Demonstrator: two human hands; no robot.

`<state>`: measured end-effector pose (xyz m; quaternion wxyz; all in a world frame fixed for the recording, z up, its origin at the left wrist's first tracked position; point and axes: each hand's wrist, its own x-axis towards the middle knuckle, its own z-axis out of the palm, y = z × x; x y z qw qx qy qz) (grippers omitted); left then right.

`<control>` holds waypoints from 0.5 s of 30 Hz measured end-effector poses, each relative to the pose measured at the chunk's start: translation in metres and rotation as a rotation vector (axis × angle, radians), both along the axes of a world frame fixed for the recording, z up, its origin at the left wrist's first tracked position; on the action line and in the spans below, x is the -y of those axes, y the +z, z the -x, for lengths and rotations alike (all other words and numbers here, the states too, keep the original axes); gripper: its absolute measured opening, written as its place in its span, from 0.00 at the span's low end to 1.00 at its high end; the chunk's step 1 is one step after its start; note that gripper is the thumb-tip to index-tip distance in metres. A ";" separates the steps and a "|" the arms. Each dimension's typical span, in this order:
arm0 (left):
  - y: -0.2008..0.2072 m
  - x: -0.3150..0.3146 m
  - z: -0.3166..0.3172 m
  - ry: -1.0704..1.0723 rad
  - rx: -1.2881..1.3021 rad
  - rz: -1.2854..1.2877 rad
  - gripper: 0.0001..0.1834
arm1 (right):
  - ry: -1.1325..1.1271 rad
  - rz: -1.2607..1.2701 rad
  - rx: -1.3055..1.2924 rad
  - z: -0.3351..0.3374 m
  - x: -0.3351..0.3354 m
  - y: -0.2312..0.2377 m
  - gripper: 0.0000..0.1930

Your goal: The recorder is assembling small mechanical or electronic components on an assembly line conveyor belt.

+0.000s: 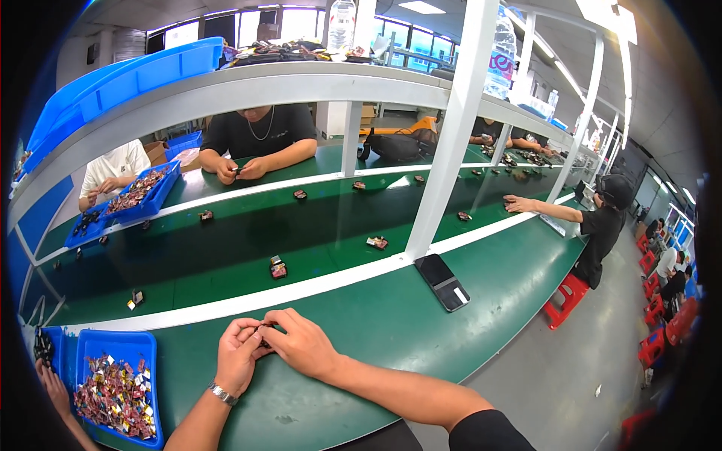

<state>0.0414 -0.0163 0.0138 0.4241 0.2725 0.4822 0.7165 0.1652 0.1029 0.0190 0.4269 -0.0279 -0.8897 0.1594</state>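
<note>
My left hand [238, 355], with a metal-band watch on its wrist, and my right hand [302, 344] meet above the green bench. Both are closed, fingertips together on a small dark part [264, 337]. My fingers cover most of it, so its exact kind does not show. To the left of my hands stands a blue tray [156, 376] heaped with small reddish circuit-board pieces [114, 397] bearing white and yellow bits. A black phone-like device [442, 283] lies on the bench to the right, touched by neither hand.
Beyond a white rail [203, 311], a dark green belt [248, 252] carries scattered small assemblies [278, 267]. White posts [451, 143] hold a shelf with blue bins [143, 79]. Co-workers sit opposite and to the right; another person's hand [56, 392] is at far left beside black parts [43, 347].
</note>
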 end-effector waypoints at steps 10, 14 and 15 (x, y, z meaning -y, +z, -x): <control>-0.019 -0.008 -0.001 0.093 -0.229 0.036 0.08 | 0.133 0.628 0.070 0.006 -0.005 -0.009 0.09; -0.016 -0.001 0.001 0.095 -0.277 0.036 0.13 | 0.155 0.620 0.090 0.014 -0.019 -0.007 0.10; -0.012 -0.001 0.000 0.109 -0.253 0.014 0.14 | 0.091 0.684 0.070 0.022 -0.033 -0.012 0.09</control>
